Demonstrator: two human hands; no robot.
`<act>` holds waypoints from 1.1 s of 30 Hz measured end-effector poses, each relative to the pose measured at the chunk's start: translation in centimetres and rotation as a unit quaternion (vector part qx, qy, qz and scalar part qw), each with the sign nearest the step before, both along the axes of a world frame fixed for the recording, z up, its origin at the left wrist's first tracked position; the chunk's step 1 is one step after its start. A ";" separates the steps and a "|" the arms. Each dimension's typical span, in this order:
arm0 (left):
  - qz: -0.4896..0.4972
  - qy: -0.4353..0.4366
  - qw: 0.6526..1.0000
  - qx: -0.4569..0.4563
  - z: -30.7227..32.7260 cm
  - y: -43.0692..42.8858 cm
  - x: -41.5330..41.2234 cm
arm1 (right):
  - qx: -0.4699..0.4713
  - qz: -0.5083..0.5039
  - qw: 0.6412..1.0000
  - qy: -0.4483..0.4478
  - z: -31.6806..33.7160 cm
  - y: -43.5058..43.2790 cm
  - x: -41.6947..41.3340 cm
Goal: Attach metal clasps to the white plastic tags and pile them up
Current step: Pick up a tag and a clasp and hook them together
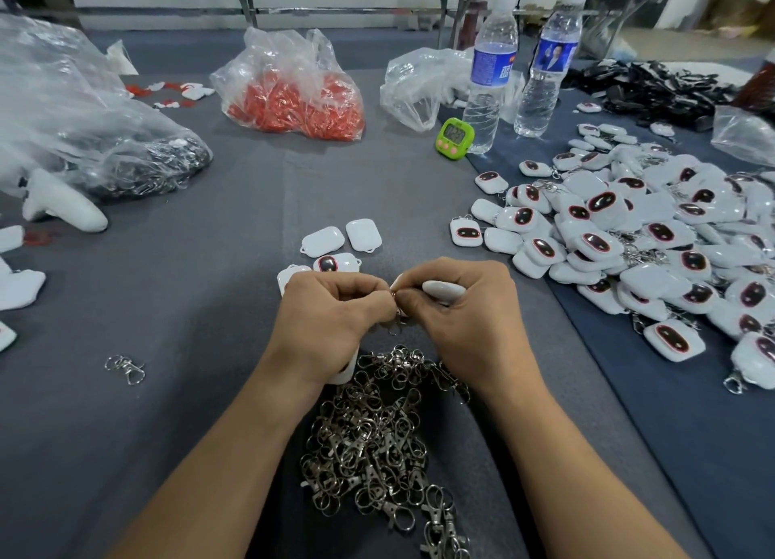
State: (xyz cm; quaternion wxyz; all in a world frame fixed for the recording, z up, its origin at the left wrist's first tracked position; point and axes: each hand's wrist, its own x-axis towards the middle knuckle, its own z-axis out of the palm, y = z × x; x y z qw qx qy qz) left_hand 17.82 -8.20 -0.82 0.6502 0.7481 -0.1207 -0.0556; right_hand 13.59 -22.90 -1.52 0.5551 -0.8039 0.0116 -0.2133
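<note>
Head view:
- The left hand (331, 307) and right hand (457, 307) are seen meeting at the centre of the frame, fingertips touching.
- A white tag (442, 291) is gripped in the curled fingers of the right hand.
- A small metal clasp (395, 327) is pinched by the curled fingers of the left hand and hangs just below the two thumbs.
- A heap of clasps (377, 441) lies on the grey surface (188, 411) between the forearms, at lower centre.
- A few loose tags (323, 242) are laid just above the hands.
- A large pile of tags (629, 240), many with dark, red-rimmed faces and rings attached, fills the right of the frame.
- A single clasp (126, 369) lies apart at lower left.
- Two water bottles (490, 76) with blue labels stand at upper right; the writing cannot be read.
- A green timer (455, 138) stands beside them, its digits too blurred to be read.
- A clear bag of red parts (293, 101) sits at upper centre.
</note>
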 end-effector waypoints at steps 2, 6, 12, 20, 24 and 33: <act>0.013 0.007 1.000 -0.009 0.0 -0.2 0.0 | 0.010 0.003 1.000 0.010 0.1 0.1 0.1; 0.103 -0.145 0.977 0.122 -0.4 0.3 -0.2 | 0.010 -0.028 0.997 0.067 -0.1 0.2 0.2; 0.054 -0.382 0.841 0.379 -0.8 0.0 -1.1 | 0.030 -0.036 0.990 0.134 -0.2 -0.8 0.5; 0.002 -0.255 0.906 0.337 -0.9 -0.2 -0.9 | 0.071 -0.015 0.991 0.117 -0.3 -2.4 0.2; -0.003 -0.255 0.912 0.320 -0.8 -0.1 -0.9 | 0.062 0.013 0.987 0.145 -0.5 -2.4 0.2; -0.017 -0.278 0.904 0.325 -1.0 0.3 -0.7 | 0.017 0.018 0.990 0.137 -0.5 -2.5 0.2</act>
